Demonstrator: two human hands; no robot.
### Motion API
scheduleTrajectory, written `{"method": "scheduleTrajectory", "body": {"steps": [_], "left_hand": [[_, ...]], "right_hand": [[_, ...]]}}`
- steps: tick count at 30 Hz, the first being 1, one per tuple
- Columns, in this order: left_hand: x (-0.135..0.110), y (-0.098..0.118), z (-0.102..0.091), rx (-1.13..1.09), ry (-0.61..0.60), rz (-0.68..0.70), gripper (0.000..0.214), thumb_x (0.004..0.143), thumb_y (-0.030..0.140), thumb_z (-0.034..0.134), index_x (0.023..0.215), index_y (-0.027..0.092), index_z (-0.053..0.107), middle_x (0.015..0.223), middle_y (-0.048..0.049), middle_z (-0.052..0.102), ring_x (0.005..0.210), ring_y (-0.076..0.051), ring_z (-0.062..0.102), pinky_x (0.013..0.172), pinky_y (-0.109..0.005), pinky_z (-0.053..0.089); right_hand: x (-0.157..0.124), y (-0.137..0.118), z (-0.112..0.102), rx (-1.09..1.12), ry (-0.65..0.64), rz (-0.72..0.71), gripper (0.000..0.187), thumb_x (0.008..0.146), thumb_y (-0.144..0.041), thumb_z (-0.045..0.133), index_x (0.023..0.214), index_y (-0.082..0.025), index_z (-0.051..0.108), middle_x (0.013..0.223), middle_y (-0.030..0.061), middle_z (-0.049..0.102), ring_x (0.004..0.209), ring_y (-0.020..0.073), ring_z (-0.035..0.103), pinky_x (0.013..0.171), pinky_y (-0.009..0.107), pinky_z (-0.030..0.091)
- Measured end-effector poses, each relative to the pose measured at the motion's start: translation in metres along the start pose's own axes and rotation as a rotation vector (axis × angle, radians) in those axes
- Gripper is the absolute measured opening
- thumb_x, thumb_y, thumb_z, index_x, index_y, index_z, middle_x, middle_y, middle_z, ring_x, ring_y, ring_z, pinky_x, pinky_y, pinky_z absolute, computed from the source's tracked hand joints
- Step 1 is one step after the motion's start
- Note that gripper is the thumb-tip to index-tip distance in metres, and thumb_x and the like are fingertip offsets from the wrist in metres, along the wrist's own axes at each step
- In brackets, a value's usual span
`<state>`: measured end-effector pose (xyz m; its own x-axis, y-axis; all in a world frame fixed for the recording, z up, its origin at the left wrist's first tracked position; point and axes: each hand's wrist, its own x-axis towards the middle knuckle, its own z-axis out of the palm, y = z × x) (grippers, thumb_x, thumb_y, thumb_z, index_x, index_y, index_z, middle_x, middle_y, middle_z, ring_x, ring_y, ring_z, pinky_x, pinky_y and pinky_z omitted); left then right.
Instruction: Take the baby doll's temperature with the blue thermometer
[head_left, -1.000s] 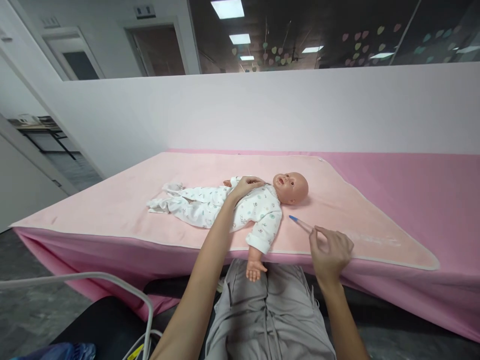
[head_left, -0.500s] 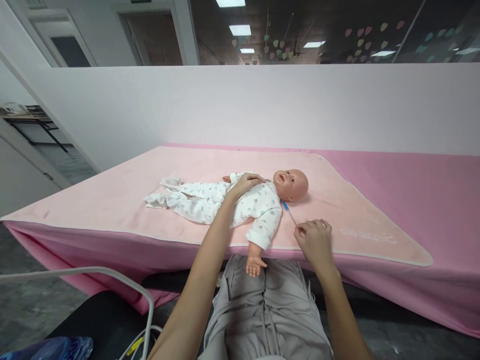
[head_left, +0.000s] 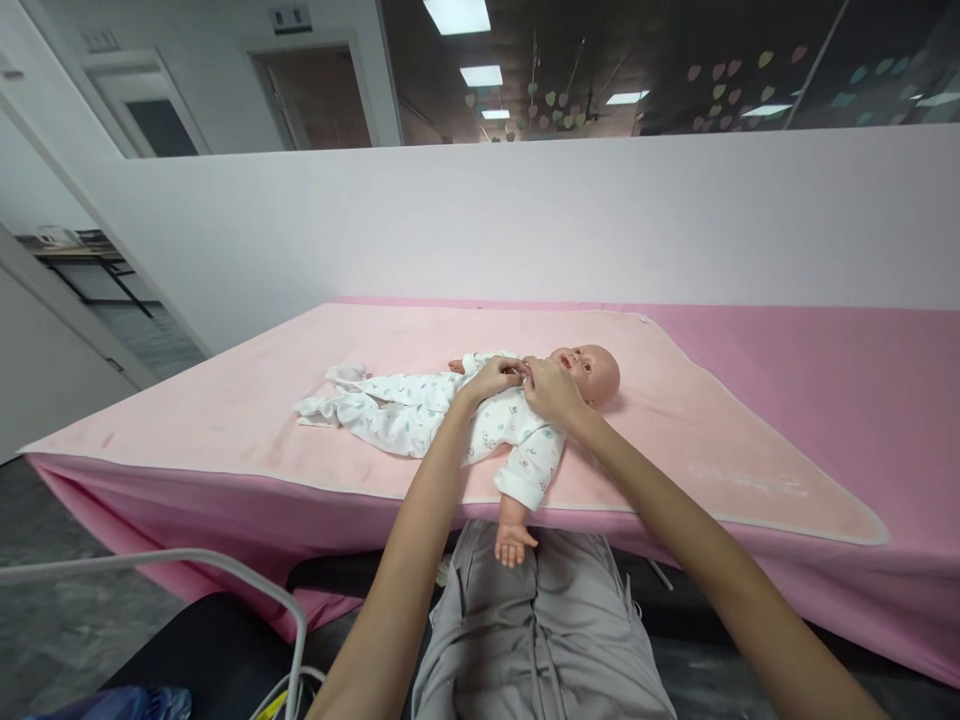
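Observation:
A baby doll (head_left: 592, 372) lies on its back, dressed in a white printed outfit (head_left: 405, 415), its head to the right. My left hand (head_left: 496, 378) rests on the doll's upper chest, fingers curled and pinching at the cloth near the collar. Right against it, my right hand (head_left: 551, 388) bends over the neckline with its fingertips closed on the same spot. The fingertips of both hands meet there and partly hide the cloth between them. The doll's near arm (head_left: 514, 545) hangs over the table's front edge. No blue-tipped stick shows on the mat.
A peach mat (head_left: 750, 450) covers part of a pink tablecloth (head_left: 825, 370). Beneath the front edge, right of my legs, is a thin pale strip (head_left: 660, 575). A white cable (head_left: 225, 570) loops at the lower left. A white wall (head_left: 600, 220) stands behind the table.
My right hand has moved left and away from me, from the mat beside the doll to its collar. The thin blue-tipped stick it pinched is no longer visible. My left fingers have curled.

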<state>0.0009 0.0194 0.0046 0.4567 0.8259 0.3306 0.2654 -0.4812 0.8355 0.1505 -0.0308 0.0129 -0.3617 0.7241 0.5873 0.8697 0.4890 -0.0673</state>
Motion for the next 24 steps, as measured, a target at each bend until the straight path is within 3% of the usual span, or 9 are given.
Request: {"method": "scheduleTrajectory", "body": {"steps": [5, 10, 17, 24], "left_hand": [[-0.002, 0.006, 0.0, -0.005, -0.018, 0.017, 0.018, 0.06, 0.013, 0.053, 0.073, 0.012, 0.067, 0.068, 0.0003, 0.062, 0.071, -0.013, 0.054, 0.071, -0.025, 0.041], [-0.001, 0.001, 0.002, -0.106, 0.014, 0.046, 0.018, 0.062, 0.017, 0.058, 0.078, 0.012, 0.064, 0.075, -0.0014, 0.063, 0.075, -0.014, 0.056, 0.073, -0.026, 0.042], [-0.006, 0.007, -0.001, -0.255, 0.081, 0.014, 0.037, 0.064, 0.025, 0.065, 0.099, 0.014, 0.063, 0.088, -0.0054, 0.067, 0.085, -0.016, 0.06, 0.081, -0.028, 0.043], [-0.009, 0.008, -0.001, -0.251, 0.129, -0.043, 0.044, 0.061, 0.034, 0.071, 0.1, 0.013, 0.064, 0.086, -0.0072, 0.069, 0.083, -0.017, 0.062, 0.079, -0.029, 0.046]], "right_hand": [[-0.007, 0.001, 0.018, 0.042, 0.079, -0.04, 0.032, 0.076, -0.009, 0.04, 0.105, -0.012, 0.055, 0.087, 0.0113, 0.061, 0.083, 0.0227, 0.051, 0.075, 0.032, 0.036], [-0.017, 0.007, 0.028, 0.133, 0.21, -0.12, 0.046, 0.076, -0.007, 0.038, 0.12, -0.012, 0.048, 0.093, 0.011, 0.06, 0.088, 0.0228, 0.051, 0.08, 0.034, 0.04], [-0.02, 0.004, 0.033, 0.305, 0.349, -0.052, 0.033, 0.088, -0.015, 0.033, 0.113, -0.016, 0.054, 0.097, 0.0088, 0.062, 0.093, 0.0203, 0.053, 0.085, 0.034, 0.042], [-0.02, 0.005, 0.033, 0.423, 0.389, -0.034, 0.026, 0.09, -0.02, 0.036, 0.106, -0.019, 0.056, 0.095, 0.0059, 0.063, 0.087, 0.0182, 0.055, 0.083, 0.033, 0.044]]}}
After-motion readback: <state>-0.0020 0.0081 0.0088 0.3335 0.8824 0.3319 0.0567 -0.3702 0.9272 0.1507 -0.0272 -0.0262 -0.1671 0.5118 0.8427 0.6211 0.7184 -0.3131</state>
